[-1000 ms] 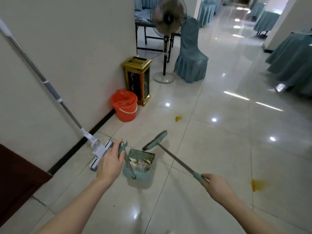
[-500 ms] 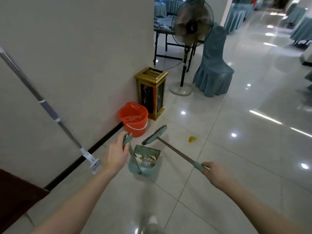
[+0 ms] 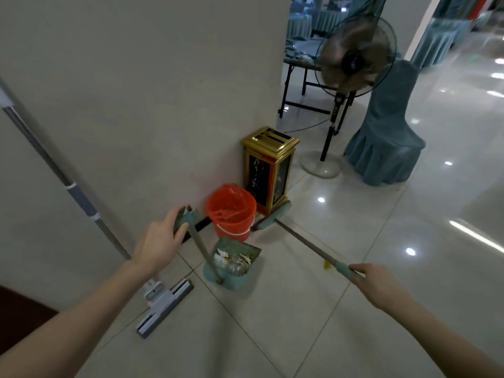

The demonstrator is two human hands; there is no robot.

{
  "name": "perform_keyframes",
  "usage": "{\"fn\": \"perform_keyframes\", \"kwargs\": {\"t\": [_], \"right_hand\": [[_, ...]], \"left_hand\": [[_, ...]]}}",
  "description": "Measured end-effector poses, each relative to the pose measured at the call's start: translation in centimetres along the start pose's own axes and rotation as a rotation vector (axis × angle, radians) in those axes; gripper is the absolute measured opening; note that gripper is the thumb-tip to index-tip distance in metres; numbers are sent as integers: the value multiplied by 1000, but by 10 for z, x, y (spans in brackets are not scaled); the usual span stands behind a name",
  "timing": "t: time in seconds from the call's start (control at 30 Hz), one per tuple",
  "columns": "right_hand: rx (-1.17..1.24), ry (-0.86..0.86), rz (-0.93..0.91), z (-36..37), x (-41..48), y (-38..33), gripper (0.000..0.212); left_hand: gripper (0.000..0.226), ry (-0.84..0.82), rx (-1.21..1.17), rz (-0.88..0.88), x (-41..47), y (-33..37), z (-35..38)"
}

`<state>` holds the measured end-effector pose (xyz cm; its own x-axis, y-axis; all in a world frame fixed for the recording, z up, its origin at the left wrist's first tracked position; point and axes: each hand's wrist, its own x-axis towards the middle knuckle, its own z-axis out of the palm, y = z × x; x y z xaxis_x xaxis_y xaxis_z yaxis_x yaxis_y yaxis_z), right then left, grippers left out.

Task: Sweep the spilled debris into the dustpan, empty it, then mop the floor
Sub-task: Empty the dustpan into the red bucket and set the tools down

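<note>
Mop (image 3: 81,203) leans on wall, left of frame, top cut off. Bucket (image 3: 231,214) at centre. Dustpan (image 3: 234,282) just below it, debris inside blurred. Left hand (image 3: 159,242), centre-left, grips dustpan handle. Right hand (image 3: 377,285), lower right, grips broom (image 3: 308,246) stick; its head is beside bucket.

Tiled floor (image 3: 354,309); mop (image 3: 165,308), orange bucket (image 3: 231,214), gold bin (image 3: 268,173)
</note>
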<state>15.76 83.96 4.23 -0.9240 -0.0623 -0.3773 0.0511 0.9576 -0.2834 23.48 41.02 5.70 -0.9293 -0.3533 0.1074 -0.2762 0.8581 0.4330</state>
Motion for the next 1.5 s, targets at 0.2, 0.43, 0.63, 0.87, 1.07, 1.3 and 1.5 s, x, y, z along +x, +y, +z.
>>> {"fn": "perform_keyframes", "kwargs": {"t": [0.2,0.43,0.63,0.87,1.07,1.3,1.5], "right_hand": [[44,12,-102,-43,58,12,36],[30,-24,-267,-73,124,7,38],[-21,-18,-368,-86,170,-29,43],[-38,-24,-389,-94,229,-71,38],[-45,-7,-356,-110,282,-95,34],[-11,-19,-359,-115,320,-96,34],[-39,-56,-447,-140,354,-85,36]], "left_hand": [[42,148,85,-19,31,25,-20],[39,165,277,-50,81,88,-29],[38,222,298,-89,141,111,-17],[43,224,338,-11,214,100,0],[47,184,345,34,272,84,12],[47,145,431,155,335,93,9],[62,16,605,387,347,118,48]]}}
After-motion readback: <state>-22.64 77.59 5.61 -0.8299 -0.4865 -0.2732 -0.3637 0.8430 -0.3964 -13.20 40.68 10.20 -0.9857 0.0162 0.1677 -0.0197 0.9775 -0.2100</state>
